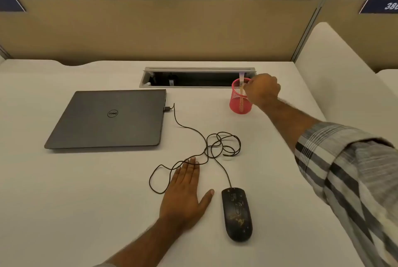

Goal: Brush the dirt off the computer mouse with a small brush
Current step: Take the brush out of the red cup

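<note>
A black wired computer mouse [237, 214] lies near the desk's front, its top speckled with tan dirt. My left hand [185, 193] rests flat on the desk just left of it, fingers straight, over a loop of the mouse cable [215, 144]. Far back, a pink mesh cup [240, 99] stands upright with a small brush [241, 79] in it, the pale handle poking above the rim. My right hand [263, 90] reaches over the cup's right rim, and its fingers pinch the brush handle.
A shut grey laptop [107, 119] lies at the left, the cable plugged into its right side. An open cable tray slot [193, 78] runs along the back of the desk. A tan partition [161, 27] rises behind. A padded divider [336, 72] bounds the right.
</note>
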Motion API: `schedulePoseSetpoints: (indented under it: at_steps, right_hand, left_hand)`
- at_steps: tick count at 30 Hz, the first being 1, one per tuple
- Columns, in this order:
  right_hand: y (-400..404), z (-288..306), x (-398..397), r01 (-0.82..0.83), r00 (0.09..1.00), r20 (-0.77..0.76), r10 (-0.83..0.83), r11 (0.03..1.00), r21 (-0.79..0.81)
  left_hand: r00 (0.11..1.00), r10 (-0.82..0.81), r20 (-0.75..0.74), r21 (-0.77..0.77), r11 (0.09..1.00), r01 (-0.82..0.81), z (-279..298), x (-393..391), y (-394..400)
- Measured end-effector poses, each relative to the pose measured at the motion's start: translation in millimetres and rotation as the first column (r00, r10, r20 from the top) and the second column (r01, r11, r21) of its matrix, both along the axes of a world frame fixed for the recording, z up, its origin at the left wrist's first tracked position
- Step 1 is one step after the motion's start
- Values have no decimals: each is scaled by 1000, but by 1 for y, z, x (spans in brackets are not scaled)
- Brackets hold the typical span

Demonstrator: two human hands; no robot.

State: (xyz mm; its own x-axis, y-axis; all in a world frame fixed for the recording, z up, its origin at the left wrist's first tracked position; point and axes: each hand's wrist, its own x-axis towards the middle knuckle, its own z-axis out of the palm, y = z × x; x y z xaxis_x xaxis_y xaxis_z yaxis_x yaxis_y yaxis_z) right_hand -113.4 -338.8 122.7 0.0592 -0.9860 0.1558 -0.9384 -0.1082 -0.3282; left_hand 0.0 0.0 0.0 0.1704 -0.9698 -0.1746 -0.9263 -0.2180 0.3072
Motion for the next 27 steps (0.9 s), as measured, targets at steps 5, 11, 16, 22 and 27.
schedulePoseSetpoints:
  at_steps: [5, 11, 16, 22, 27]
  right_hand:
    - [-7, -3, 9, 87, 993, -83, -85, 996, 27]
    - [-16, -11, 20, 62, 991, -119, -56, 997, 47]
    - [-21, -19, 24, 64, 983, -175, -58, 997, 31]
    - [-25, -24, 27, 97, 985, -149, -91, 995, 35]
    - [-23, -17, 27, 131, 987, -87, -131, 991, -15]
  left_hand:
    - [1000, 3, 4, -46, 999, -3, -2, 1, -1]
    - [1000, -3, -3, -56, 998, 3, -5, 2, 1]
    - [1000, 5, -15, -75, 997, -6, -7, 1, 1]
    - [1000, 13, -12, -70, 997, -13, -6, 2, 0]
    - [1000, 5, -16, -66, 998, -6, -6, 2, 1]
